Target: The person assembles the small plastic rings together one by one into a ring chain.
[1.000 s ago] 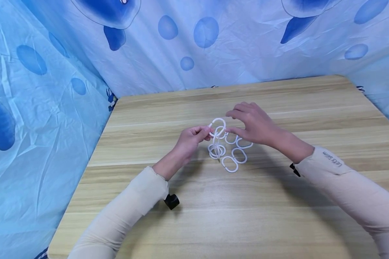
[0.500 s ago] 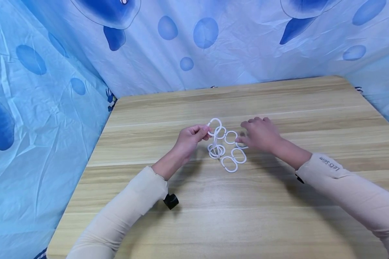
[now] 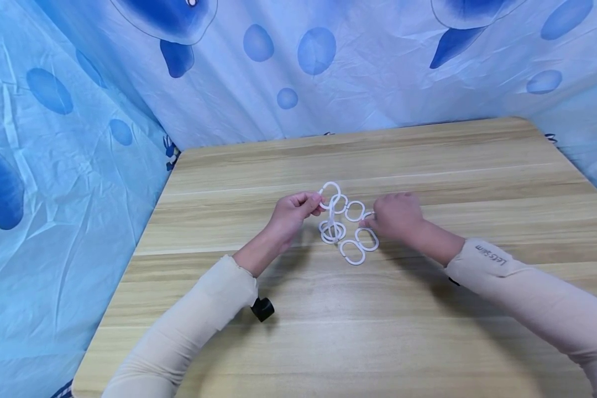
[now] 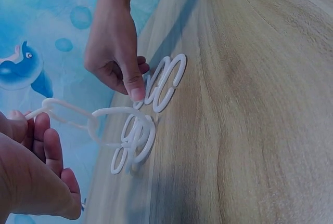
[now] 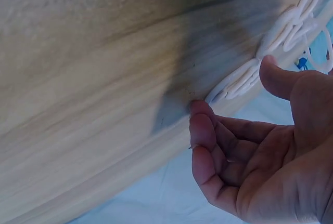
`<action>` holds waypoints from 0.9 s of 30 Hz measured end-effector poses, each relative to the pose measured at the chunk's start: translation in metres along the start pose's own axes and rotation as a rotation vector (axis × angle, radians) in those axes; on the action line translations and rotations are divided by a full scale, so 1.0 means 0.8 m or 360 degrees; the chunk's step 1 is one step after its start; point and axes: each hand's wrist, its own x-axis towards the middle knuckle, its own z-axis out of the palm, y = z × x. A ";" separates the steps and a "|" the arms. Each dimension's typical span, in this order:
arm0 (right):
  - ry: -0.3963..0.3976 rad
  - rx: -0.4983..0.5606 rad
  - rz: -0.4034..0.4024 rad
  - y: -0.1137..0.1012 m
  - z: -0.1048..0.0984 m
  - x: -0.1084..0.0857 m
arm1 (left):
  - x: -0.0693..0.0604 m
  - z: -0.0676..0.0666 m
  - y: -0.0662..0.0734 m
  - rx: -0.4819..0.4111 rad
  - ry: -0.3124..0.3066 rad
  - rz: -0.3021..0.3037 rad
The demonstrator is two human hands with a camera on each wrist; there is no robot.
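At the left of a group of white plastic links, my left hand pinches a raised link between thumb and fingers. More links hang from it down to a small heap on the table, as the left wrist view shows with the held link. My right hand is low over the right side of the group, fingers curled and thumb on a flat link that it partly covers. In the right wrist view that link lies between the thumb and the curled fingers of the right hand.
Several loose links, one of them an oval link, lie flat in front of and between the hands. They rest on a wood-grain table. A blue patterned curtain stands behind the table and along its left side.
My right hand has come down and toward me onto the rightmost links, and its fingers have curled in. My left hand has stayed nearly still with its link.
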 end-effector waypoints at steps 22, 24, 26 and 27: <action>-0.0082 0.0012 -0.0005 0.002 0.000 -0.003 | 0.001 0.001 -0.004 -0.0020 0.0004 0.0007; -0.0087 0.0072 -0.0001 0.004 -0.002 -0.004 | 0.001 0.000 -0.005 -0.0013 0.0003 0.0014; -0.0084 0.0125 0.0006 0.006 -0.003 -0.004 | 0.001 0.000 -0.005 -0.0001 0.0003 0.0019; -0.0080 0.0146 0.0010 0.006 -0.004 -0.004 | 0.001 0.000 -0.005 0.0002 0.0001 0.0021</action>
